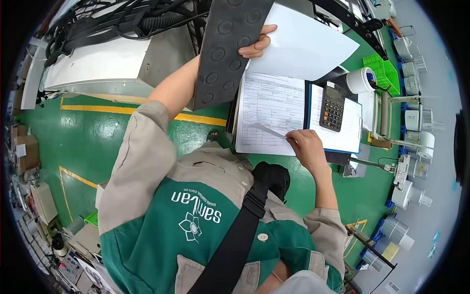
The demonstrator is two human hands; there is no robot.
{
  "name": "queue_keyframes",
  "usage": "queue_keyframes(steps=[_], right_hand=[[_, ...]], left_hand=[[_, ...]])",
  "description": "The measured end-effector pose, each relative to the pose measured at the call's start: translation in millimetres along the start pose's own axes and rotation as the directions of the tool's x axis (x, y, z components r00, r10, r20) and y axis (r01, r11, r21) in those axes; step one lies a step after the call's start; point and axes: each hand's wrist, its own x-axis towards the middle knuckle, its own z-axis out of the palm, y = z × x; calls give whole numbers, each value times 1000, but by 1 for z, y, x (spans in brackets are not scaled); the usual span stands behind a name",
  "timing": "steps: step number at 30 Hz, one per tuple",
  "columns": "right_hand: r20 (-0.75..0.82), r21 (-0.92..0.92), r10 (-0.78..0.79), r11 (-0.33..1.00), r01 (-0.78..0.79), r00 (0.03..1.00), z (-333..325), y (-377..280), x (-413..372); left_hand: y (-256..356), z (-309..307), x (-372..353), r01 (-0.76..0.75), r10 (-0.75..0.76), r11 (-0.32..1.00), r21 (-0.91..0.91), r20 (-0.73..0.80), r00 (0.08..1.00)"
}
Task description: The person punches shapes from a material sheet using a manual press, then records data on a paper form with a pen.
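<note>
Left hand point(257, 46) clamps black panel point(227, 49) and sheet point(303, 44); right hand point(304, 146) pinches form point(271, 110) corner edge, calculator point(333, 106) near.

Left hand point(257, 45): palm was hidden behind the panel point(227, 54).
Panel top: was cut off.
Form point(271, 110) beside panel: print was too small.
</note>
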Motion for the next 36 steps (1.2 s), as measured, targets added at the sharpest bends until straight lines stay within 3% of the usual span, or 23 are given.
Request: queue_keyframes(steps=[9,13,20,22,24,25,27,31,36], right_hand=[[19,0,-2,1000,2,1000,5,0,-2],[34,-1,-1,1000,1,999,9,2,-4],[41,-16,-5,1000,6,999,9,3,-6],[33,-16,-10,1000,11,999,9,2,-6],[42,-18,-6,1000,7,999,9,1,-6],[47,-18,-5,1000,5,999,9,0,-6],[52,-20,-4,1000,5,999,10,1,-6],[50,-16,9,1000,-8,999,9,3,-6],[11,-35,-10,999,11,1000,4,2,-4]], left_hand=[[4,9,-2,30,-35,999,-45,-126,991],[6,5,-1,26,-23,997,77,-29,999],[-1,-3,1,2,3,996,-92,59,998],[-4,0,-2,-38,32,992,-120,-55,998],[-2,1,2,-2,0,1000,-27,-60,998],[0,-1,2,46,-47,999,26,14,999],[-1,2,1,49,-54,996,-68,-63,997],[-4,-5,2,49,-47,998,-31,48,998],[-3,-2,-1,61,-61,998,-28,24,998]])
